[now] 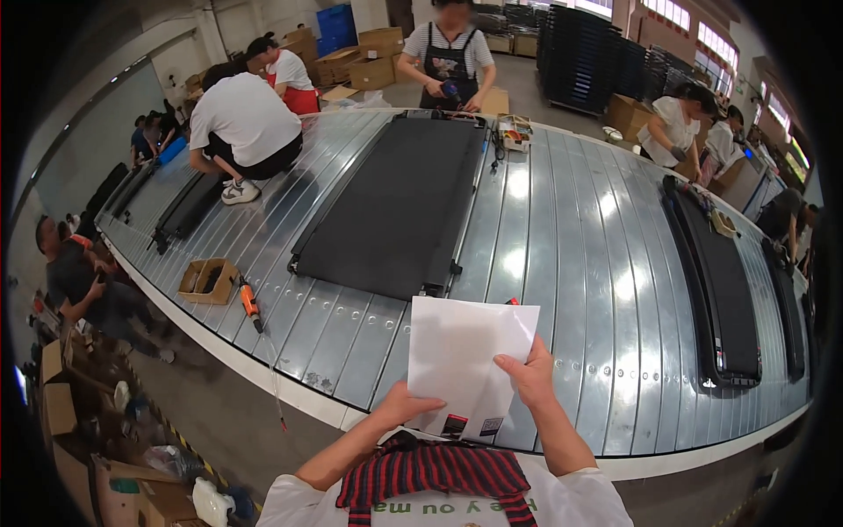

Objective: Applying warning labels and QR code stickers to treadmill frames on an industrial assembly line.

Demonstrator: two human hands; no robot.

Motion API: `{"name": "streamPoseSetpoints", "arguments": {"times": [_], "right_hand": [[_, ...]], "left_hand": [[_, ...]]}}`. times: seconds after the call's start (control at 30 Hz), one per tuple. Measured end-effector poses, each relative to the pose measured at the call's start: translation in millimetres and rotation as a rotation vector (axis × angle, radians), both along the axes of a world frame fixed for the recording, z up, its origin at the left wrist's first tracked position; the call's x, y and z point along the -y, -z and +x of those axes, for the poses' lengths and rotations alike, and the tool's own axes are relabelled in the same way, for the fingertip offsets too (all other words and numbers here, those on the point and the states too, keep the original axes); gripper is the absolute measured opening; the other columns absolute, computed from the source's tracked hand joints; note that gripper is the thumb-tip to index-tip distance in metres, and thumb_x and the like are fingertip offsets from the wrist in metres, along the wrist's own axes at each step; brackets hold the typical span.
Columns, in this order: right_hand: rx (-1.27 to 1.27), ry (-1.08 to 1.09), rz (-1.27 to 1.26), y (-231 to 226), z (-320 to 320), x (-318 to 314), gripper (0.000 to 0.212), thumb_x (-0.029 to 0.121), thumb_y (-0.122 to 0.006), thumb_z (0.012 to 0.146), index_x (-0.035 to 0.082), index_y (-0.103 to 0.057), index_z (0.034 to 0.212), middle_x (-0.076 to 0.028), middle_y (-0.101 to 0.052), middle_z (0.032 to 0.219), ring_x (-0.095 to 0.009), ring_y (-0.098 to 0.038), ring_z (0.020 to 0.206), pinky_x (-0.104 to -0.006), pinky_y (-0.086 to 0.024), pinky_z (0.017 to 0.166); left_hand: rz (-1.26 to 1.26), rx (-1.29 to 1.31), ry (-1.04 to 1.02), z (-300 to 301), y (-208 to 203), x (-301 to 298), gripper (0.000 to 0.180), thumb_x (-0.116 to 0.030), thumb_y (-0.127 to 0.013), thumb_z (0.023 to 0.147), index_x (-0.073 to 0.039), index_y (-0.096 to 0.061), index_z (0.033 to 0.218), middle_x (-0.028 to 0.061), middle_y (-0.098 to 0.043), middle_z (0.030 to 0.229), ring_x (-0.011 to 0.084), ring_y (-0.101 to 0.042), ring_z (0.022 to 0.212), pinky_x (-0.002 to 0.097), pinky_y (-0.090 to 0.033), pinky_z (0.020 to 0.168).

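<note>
Close in front of my body I hold a white sheet of paper (465,356) over the near edge of the metal-topped conveyor. My left hand (411,405) is closed on its lower left edge, thumb lying across the front. Gripping the right edge is my right hand (530,376), its thumb on the face of the paper. Small dark and red printed patches show near the lower edge. Just beyond the paper lies a long black panel in a frame (391,206), flat on the slats; the paper covers part of its near end.
An orange power screwdriver (250,305) and an open cardboard box (208,281) lie to the left. More black framed panels (716,290) rest at the right. A person (250,132) crouches on the conveyor; another person (450,61) stands at its far side with a drill.
</note>
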State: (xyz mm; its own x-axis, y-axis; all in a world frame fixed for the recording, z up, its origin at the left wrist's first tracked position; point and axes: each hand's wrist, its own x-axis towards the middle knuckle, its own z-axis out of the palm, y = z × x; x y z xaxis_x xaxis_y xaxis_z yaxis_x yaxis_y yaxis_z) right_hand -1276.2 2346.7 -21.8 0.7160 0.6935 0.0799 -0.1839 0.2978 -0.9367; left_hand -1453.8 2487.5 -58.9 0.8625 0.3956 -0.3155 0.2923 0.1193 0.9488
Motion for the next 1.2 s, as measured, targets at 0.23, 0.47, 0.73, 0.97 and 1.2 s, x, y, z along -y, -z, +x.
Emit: {"name": "streamPoseSetpoints", "arguments": {"times": [0.23, 0.47, 0.73, 0.97, 1.2], "right_hand": [[0.053, -0.081, -0.039, -21, 17, 13, 0.063, 0.001, -0.069, 0.065, 0.002, -0.038, 0.119, -0.008, -0.057, 0.097, -0.015, -0.056, 0.086, -0.0283, -0.045, 0.076], [0.872, -0.225, -0.58, -80, 16, 25, 0.06, 0.016, -0.071, 0.065, 0.011, -0.043, 0.117, -0.012, -0.062, 0.08, -0.024, -0.061, 0.073, -0.0318, -0.048, 0.066], [1.009, -0.338, -0.508, -66, -3, -4, 0.046, 0.016, -0.065, 0.071, 0.015, -0.046, 0.113, -0.013, -0.061, 0.081, -0.031, -0.06, 0.071, -0.035, -0.048, 0.061], [1.179, -0.374, -0.467, -57, -14, -19, 0.047, 0.016, -0.062, 0.073, 0.018, -0.043, 0.116, -0.009, -0.061, 0.075, -0.03, -0.058, 0.066, -0.0374, -0.046, 0.056], [1.107, -0.27, -0.386, -56, -34, -7, 0.055, 0.013, -0.067, 0.069, 0.015, -0.042, 0.118, -0.005, -0.062, 0.072, -0.025, -0.059, 0.066, -0.0321, -0.047, 0.058]], "left_hand": [[0.221, -0.026, 0.024, -17, 8, -21, 0.026, -0.015, -0.067, 0.071, -0.003, -0.062, 0.094, 0.0051, -0.063, 0.083, 0.0097, -0.057, 0.078, 0.0245, -0.045, 0.071], [0.253, -0.077, 0.149, -23, 13, -20, 0.031, -0.023, -0.067, 0.069, -0.003, -0.063, 0.092, 0.0074, -0.064, 0.08, 0.0116, -0.058, 0.073, 0.0265, -0.045, 0.068], [0.271, -0.033, 0.186, -39, 23, -30, 0.037, -0.025, -0.066, 0.07, -0.005, -0.059, 0.1, 0.0076, -0.063, 0.086, 0.0124, -0.057, 0.081, 0.0263, -0.044, 0.074], [0.262, -0.078, 0.012, -46, 25, -30, 0.035, -0.033, -0.061, 0.077, -0.005, -0.061, 0.098, 0.0053, -0.063, 0.081, 0.0089, -0.055, 0.076, 0.0249, -0.044, 0.069], [0.594, 0.201, -0.077, -65, 10, -37, 0.018, -0.007, -0.059, 0.075, -0.004, -0.062, 0.092, 0.0114, -0.063, 0.085, 0.0201, -0.061, 0.075, 0.0245, -0.046, 0.065]]}}
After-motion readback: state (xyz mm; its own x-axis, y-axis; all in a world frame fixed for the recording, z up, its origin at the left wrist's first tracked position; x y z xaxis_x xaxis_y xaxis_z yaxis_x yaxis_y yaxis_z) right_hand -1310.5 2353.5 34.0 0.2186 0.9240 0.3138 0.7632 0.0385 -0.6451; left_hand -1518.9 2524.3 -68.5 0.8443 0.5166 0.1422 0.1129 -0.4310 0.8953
